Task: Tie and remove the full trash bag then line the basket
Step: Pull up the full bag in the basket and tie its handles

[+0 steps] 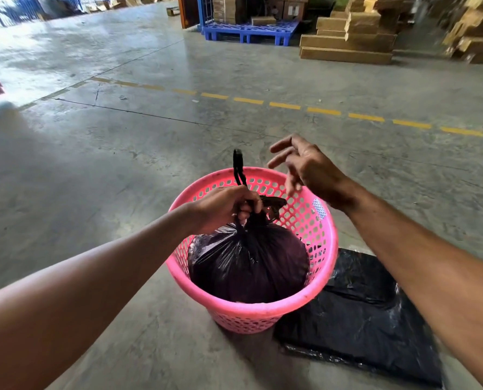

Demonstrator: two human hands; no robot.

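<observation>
A pink plastic basket (323, 266) with a perforated wall stands on the grey concrete floor (150, 153). Inside it sits the full black trash bag (248, 263), and its neck is gathered into a twist above the rim. The left hand (223, 206) is closed around this neck, and one thin black strip of the bag (238, 167) rises straight up from the fist. A second short piece of the bag sticks out to the right of the fist.

The right hand (305, 167) is above the far right side of the basket with the fingers spread and loose; it holds nothing and does not touch the bag.

On the floor just to the right of the basket lies a flat folded black bag (358, 313), and its near corner goes under the basket's side.

On the inner wall of the basket, at the right, there is a small white and blue sticker (319, 208), but its writing is too blurred to read.

A dashed yellow line (285, 106) crosses the floor behind. Farther back stand a blue pallet (248, 30) and stacked cardboard boxes (353, 32); no print on them seems readable.
</observation>
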